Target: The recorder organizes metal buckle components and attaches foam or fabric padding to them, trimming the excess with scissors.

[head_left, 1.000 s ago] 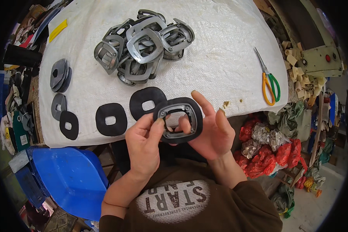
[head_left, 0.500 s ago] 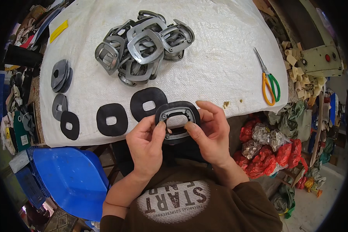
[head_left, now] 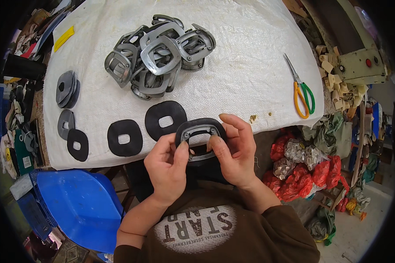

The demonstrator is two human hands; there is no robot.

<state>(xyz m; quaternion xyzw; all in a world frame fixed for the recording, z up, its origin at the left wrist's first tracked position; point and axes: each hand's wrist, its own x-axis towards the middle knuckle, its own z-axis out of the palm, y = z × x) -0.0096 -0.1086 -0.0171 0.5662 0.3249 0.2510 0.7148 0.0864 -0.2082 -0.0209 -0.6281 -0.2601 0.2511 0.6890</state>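
Between both hands I hold a grey metal frame (head_left: 200, 130) with a black rim of soft-looking sheet around it, just off the table's near edge. My left hand (head_left: 169, 164) grips its left side, thumb on the inner face. My right hand (head_left: 233, 151) closes on its right side, thumb pressing near the upper right corner, index finger raised. Several black rounded-square pads with a square hole lie near: one pad (head_left: 173, 113) right behind my left hand, another pad (head_left: 125, 147) to its left, and a smaller pad (head_left: 77, 153) farther left.
A heap of grey metal frames (head_left: 160, 55) lies at the back middle. Grey pads (head_left: 65, 90) are stacked at left. Scissors (head_left: 301, 98) with orange and green handles rest at right. A blue tub (head_left: 74, 201) stands below left; red bags (head_left: 296, 179) are at lower right.
The held frame has tipped, so its opening looks flatter and its lower part has turned away. Both hands keep their grip; the whole view has shifted slightly.
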